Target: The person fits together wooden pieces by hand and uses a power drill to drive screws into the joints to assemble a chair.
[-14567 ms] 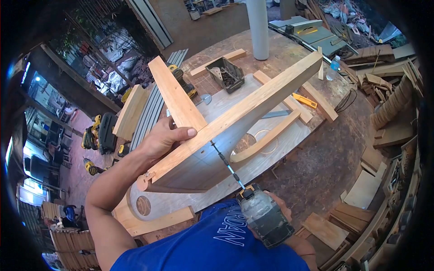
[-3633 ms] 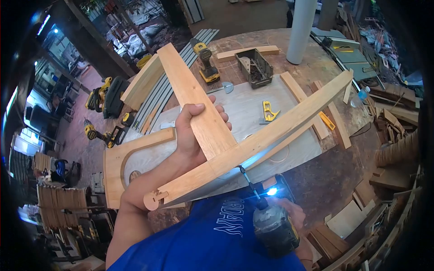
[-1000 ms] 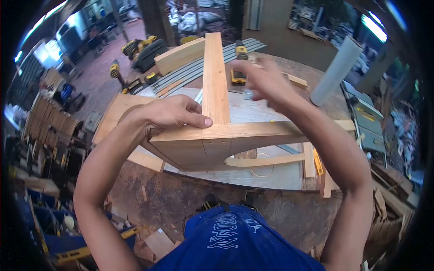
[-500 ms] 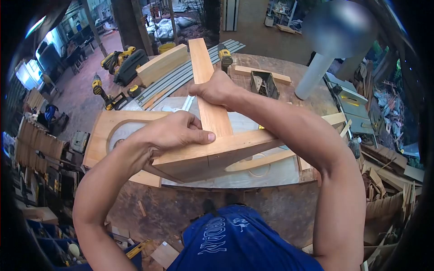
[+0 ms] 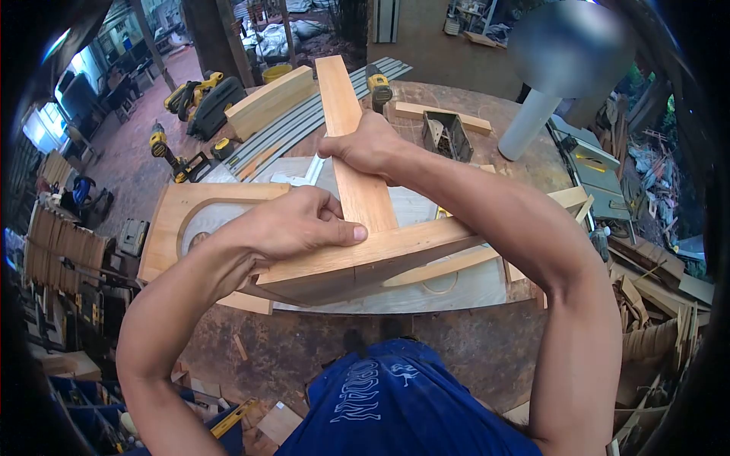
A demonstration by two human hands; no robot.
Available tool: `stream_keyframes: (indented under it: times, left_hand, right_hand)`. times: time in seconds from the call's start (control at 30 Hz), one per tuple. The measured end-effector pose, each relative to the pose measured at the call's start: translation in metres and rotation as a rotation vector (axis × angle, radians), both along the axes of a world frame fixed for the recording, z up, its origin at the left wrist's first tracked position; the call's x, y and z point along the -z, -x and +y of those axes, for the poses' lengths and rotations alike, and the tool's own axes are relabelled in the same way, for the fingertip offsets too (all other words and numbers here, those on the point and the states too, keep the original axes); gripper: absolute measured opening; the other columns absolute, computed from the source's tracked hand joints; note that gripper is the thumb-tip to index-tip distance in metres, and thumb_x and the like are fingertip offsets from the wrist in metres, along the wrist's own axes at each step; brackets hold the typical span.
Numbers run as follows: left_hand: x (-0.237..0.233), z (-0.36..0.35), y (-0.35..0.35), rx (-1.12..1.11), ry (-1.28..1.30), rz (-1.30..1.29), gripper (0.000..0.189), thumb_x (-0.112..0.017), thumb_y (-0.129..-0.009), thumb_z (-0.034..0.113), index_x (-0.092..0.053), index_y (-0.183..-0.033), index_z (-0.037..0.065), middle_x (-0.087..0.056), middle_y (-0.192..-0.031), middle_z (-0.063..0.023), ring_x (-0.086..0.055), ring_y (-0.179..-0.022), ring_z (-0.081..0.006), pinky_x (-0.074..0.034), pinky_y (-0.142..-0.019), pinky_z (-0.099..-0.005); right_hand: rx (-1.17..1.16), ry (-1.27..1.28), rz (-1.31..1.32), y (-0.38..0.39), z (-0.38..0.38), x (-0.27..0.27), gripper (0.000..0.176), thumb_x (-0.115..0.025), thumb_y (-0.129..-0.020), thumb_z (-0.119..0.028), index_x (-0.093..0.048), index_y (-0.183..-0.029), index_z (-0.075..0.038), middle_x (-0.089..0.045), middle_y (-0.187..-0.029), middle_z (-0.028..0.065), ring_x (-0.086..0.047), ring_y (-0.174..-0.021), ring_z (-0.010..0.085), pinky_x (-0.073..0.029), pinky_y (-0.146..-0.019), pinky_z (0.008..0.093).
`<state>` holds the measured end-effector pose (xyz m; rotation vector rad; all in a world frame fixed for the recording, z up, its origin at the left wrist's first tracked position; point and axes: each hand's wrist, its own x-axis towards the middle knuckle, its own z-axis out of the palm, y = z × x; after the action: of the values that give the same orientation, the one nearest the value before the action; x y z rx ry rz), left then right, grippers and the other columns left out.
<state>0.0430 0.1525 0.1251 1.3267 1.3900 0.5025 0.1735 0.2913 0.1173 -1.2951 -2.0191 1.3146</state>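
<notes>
My right hand (image 5: pixel 369 147) is wrapped around a long wooden board (image 5: pixel 341 95) that points away from me across the bench. The board's near end meets a thicker wooden beam (image 5: pixel 426 237) lying crosswise, forming a T. My left hand (image 5: pixel 308 223) grips the beam near that joint, its thumb lying along the top edge and its fingers hidden behind. Beneath them is a wooden frame piece with a curved cutout (image 5: pixel 163 235). A white metal square (image 5: pixel 308 176) shows between my hands, partly covered by the board.
Beyond the board stand a yellow cordless drill (image 5: pixel 378 87) and a metal box of small hardware (image 5: pixel 447 137). Further left are another drill (image 5: pixel 161 148), a tape measure (image 5: pixel 222 148), a circular saw (image 5: pixel 205 102) and a wood block (image 5: pixel 270 102). Metal rails (image 5: pixel 304 125) lie behind.
Both hands keep their hold on the board and beam. The board's far end sits slightly higher and further left in view, and the camera has shifted a little.
</notes>
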Motion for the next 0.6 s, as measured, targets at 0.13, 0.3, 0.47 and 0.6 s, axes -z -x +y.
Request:
stream_keyframes:
  times: [0.13, 0.3, 0.47, 0.6]
  left_hand:
    - [-0.004, 0.000, -0.001, -0.041, 0.022, 0.028, 0.061, -0.082, -0.085, 0.040, -0.063, -0.116, -0.009, -0.069, -0.100, -0.0134, -0.065, -0.089, -0.0166, -0.051, -0.077, -0.0302]
    - [-0.014, -0.008, -0.009, -0.060, 0.028, 0.087, 0.068, -0.078, -0.088, 0.035, -0.055, -0.134, -0.011, -0.068, -0.120, -0.0196, -0.067, -0.105, -0.0199, -0.050, -0.096, -0.0308]
    - [0.002, -0.007, -0.009, -0.056, -0.065, -0.047, 0.055, -0.071, -0.095, 0.034, -0.062, -0.127, -0.010, -0.069, -0.109, -0.0109, -0.062, -0.096, -0.0135, -0.049, -0.085, -0.0277]
    - [-0.006, -0.004, -0.014, -0.051, -0.104, 0.097, 0.056, -0.068, -0.096, 0.036, -0.061, -0.127, -0.010, -0.070, -0.110, -0.0114, -0.062, -0.098, -0.0128, -0.050, -0.083, -0.0306]
  right_hand:
    - [-0.040, -0.013, 0.007, 0.002, 0.011, 0.012, 0.058, -0.083, -0.076, -0.035, -0.069, -0.105, 0.013, -0.072, -0.100, 0.0220, -0.072, -0.086, 0.0269, -0.059, -0.074, 0.0396]
    - [-0.143, -0.568, -0.240, -0.019, 0.009, -0.013, 0.070, -0.079, -0.081, -0.050, -0.068, -0.113, 0.012, -0.071, -0.105, 0.0289, -0.071, -0.091, 0.0369, -0.057, -0.085, 0.0443]
    - [-0.093, -0.910, 0.497, -0.190, -0.095, -0.033, 0.035, -0.072, -0.088, -0.025, -0.071, -0.110, 0.002, -0.071, -0.096, 0.0168, -0.069, -0.079, 0.0268, -0.055, -0.073, 0.0357]
    - [0.582, -0.757, 0.314, -0.330, -0.125, 0.093, 0.020, -0.068, -0.090, -0.017, -0.074, -0.095, 0.001, -0.068, -0.069, 0.0080, -0.062, -0.059, 0.0164, -0.050, -0.059, 0.0303]
